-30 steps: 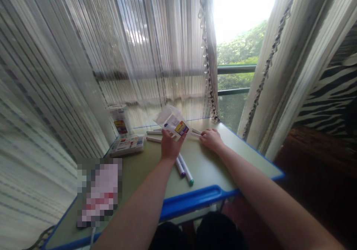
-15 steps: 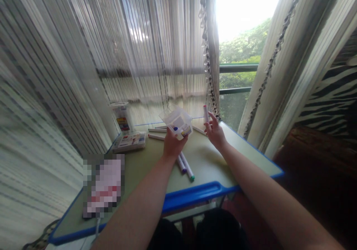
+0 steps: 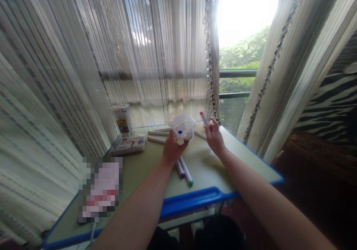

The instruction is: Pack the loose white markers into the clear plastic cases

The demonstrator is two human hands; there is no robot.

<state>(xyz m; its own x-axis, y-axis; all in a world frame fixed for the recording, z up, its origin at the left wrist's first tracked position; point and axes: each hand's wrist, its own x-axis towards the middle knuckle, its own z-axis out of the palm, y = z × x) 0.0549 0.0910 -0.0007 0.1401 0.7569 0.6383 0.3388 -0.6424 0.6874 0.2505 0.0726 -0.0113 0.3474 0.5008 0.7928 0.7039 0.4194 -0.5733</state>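
My left hand (image 3: pixel 173 147) is closed around a clear plastic box (image 3: pixel 182 123), its open top tilted toward me. A blue spot and a label show on the box. My right hand (image 3: pixel 214 138) pinches a white marker (image 3: pixel 204 120) with a pink-red end, held raised just right of the box. A purple-ended marker (image 3: pixel 180 169) and a green-ended marker (image 3: pixel 187 173) lie on the table below my left hand. Several more white markers (image 3: pixel 156 140) lie to the left of the box, partly hidden by my hand. Another white marker (image 3: pixel 200 134) rests between my hands.
The pale table (image 3: pixel 145 179) has a blue rim with a moulded blue tray (image 3: pixel 192 202) at the front. At the back left, an upright clear case (image 3: pixel 122 119) stands by a flat case (image 3: pixel 129 144). A pixelated object (image 3: pixel 102 188) with a cable lies left. Striped curtains hang behind.
My right hand has lifted the pink-red-ended marker off the table and tipped it leftward toward the box. My left hand has turned the box so its open top faces me.
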